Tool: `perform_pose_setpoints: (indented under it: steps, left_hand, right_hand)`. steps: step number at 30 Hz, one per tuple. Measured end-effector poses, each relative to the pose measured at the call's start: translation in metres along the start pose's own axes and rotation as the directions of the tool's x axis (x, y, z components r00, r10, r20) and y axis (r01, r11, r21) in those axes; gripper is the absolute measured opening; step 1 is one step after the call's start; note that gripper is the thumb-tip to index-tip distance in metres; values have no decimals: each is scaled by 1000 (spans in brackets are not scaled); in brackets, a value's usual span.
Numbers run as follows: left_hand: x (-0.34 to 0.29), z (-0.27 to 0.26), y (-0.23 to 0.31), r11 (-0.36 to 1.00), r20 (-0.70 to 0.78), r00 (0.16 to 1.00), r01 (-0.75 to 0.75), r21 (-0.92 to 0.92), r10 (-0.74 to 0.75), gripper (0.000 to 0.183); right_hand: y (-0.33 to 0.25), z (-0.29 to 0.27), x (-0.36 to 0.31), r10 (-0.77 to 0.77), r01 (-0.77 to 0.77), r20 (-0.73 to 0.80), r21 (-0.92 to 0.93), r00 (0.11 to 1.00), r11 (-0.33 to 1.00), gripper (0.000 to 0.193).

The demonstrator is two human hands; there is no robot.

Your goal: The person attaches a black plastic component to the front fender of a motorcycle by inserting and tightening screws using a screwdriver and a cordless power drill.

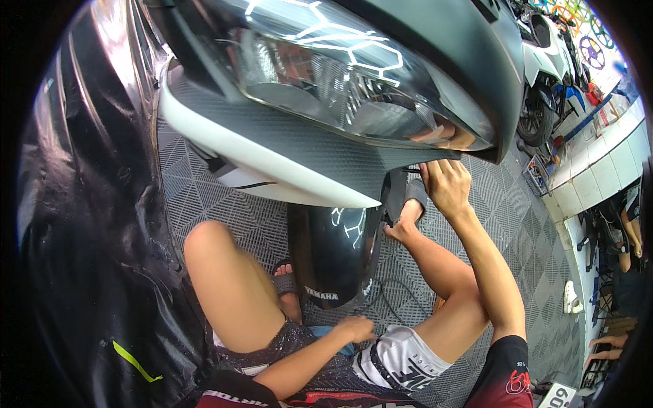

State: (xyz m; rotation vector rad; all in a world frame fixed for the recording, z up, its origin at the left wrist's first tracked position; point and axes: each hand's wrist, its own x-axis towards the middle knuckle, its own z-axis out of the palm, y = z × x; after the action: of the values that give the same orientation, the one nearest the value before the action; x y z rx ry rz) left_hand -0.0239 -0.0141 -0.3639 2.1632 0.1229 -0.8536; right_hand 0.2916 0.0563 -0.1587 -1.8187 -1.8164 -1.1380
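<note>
The front of a motor scooter fills the upper middle, with a clear headlight (367, 102) above a dark textured front fairing (306, 149). A white trim panel (272, 180) curves below it, and a glossy black front mudguard (326, 251) hangs between my knees. My right hand (447, 187) is raised to the fairing's lower right edge, its bent fingers closed on it; the fingertips are partly hidden. Low over my lap, my left hand (355, 330) is closed with curled fingers. What it holds, if anything, is hidden. Some light blue material (326, 332) shows beside it.
A black sheet (102, 238) hangs along the left. Grey grid tiles (503, 231) cover the floor. Another motorcycle (541, 88) stands at the far right, near a basket (536, 173) and white tiled ledge (598, 170). White shoes (571, 298) and another person's hand (609, 347) are at right.
</note>
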Motion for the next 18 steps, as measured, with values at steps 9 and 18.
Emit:
perform_pose_setpoints:
  steps: [9, 18]
  left_hand:
    - [45, 56, -149, 660, -386, 576, 397, -638, -720, 59]
    - [9, -106, -97, 558, -938, 126, -775, -296, -323, 53]
  right_hand:
    - [0, -11, 18, 212, -217, 405, -35, 890, 976, 29]
    - [32, -11, 22, 225, -343, 674, 44, 703, 938, 67]
